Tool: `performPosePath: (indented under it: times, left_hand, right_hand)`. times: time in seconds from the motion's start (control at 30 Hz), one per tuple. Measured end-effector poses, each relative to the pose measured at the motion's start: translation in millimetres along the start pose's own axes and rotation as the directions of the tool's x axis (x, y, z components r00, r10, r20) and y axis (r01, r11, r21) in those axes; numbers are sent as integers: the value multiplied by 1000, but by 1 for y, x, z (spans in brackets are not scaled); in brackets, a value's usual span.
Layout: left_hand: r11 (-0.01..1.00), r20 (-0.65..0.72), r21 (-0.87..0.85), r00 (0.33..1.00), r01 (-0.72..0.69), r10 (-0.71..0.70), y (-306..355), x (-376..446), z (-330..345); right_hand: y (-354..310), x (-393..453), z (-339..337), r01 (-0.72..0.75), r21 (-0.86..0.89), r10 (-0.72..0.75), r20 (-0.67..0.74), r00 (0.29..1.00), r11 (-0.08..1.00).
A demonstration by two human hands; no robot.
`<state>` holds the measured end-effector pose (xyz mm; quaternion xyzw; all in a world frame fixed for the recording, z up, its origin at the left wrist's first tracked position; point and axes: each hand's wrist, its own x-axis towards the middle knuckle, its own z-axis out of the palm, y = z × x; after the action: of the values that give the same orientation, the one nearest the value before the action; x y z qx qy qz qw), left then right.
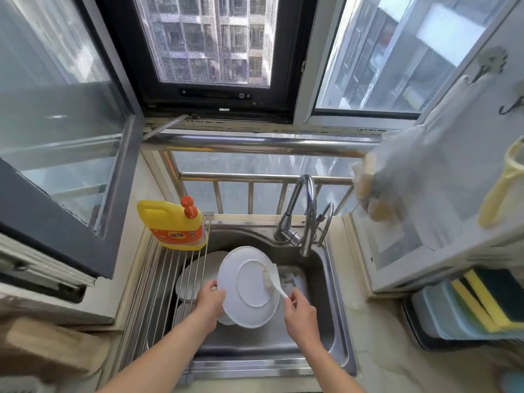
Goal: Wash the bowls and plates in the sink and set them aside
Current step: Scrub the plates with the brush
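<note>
Over the steel sink (334, 321) my left hand (211, 300) grips the left rim of a white plate (249, 304), held tilted with its underside and foot ring facing me. My right hand (300, 314) holds the white handle of a dish brush (270, 279), whose bristles press on the plate's underside near its right edge. More white dishes (195, 276) lie in the sink under the rack bars at the left, and part of another white dish (226, 319) shows below the held plate.
A wire drying rack (158, 282) spans the sink's left side, with a yellow detergent bottle (173, 222) standing at its far end. The faucet (303, 217) arches over the sink's back right. Sponges in a tray (482, 304) sit on the right counter.
</note>
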<state>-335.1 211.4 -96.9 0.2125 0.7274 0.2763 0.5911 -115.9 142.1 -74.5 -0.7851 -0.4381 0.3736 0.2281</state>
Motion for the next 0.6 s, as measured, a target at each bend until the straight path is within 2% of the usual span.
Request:
performPosePath:
  times: [0.17,0.27,0.37,0.47,0.6]
  left_hand:
    - [994,-89,-109,996,-9,-1,10,3,7]
    - [992,-127,-126,992,9,-25,13,5,13]
    - [995,-99,-96,994,37,-47,12,3,19]
    - [996,-72,-70,995,63,-68,10,-4,22]
    - [999,-51,3,998,40,-40,6,-9,19]
  right_hand:
    - [7,-4,-6,-65,-9,66,129,989,998]
    - [6,-11,-14,-54,62,35,270,962,997]
    - [1,-15,-20,-33,138,-21,373,928,990]
    - [-8,-12,-20,-4,148,-55,397,916,989]
    - [-23,-7,-11,79,139,-122,336,934,987]
